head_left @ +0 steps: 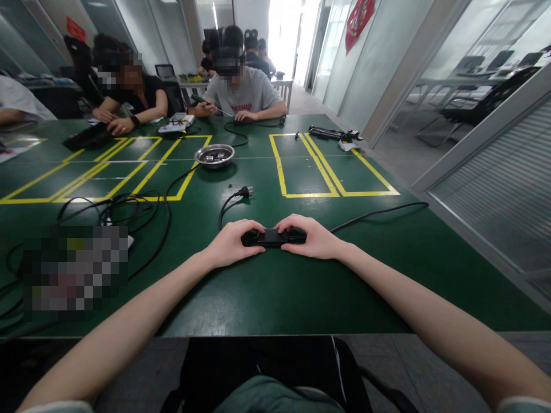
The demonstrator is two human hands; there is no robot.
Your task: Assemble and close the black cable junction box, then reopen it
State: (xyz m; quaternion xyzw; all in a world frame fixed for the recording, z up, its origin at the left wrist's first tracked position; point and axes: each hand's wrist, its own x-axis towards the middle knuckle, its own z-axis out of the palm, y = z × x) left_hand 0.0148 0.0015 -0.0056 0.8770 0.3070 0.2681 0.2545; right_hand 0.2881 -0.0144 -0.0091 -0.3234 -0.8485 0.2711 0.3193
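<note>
The left hand [232,242] and right hand [313,238] each clasp an end of one small black device [272,237] at frame centre, flat on the green worktop [275,287]; their fingers hide both its ends. One loose plug [246,191] lies just above it, and one steel bowl [214,155] sits farther up, its contents hard to make out.
</note>
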